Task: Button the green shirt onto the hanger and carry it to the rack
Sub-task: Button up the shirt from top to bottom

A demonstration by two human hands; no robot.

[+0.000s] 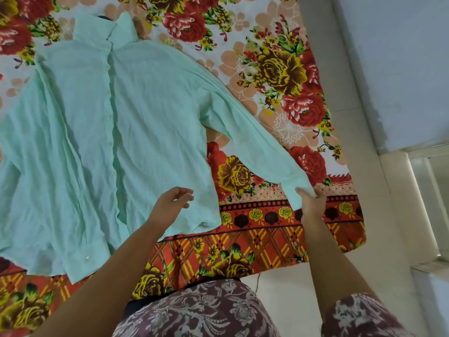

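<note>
The pale green shirt (102, 132) lies spread flat, front up, on the floral bedsheet, collar at the far end. A dark bit of what may be the hanger (105, 18) peeks out behind the collar. My right hand (309, 203) pinches the cuff of the shirt's right-side sleeve (257, 147), which stretches out toward the bed's near right corner. My left hand (173, 203) hovers over the shirt's lower hem with fingers loosely curled, holding nothing.
The bed with its red and yellow floral sheet (272, 76) fills the view. Its right edge meets a strip of pale floor (352, 117) and a light wall. A pale ledge or step (427, 215) stands at the far right.
</note>
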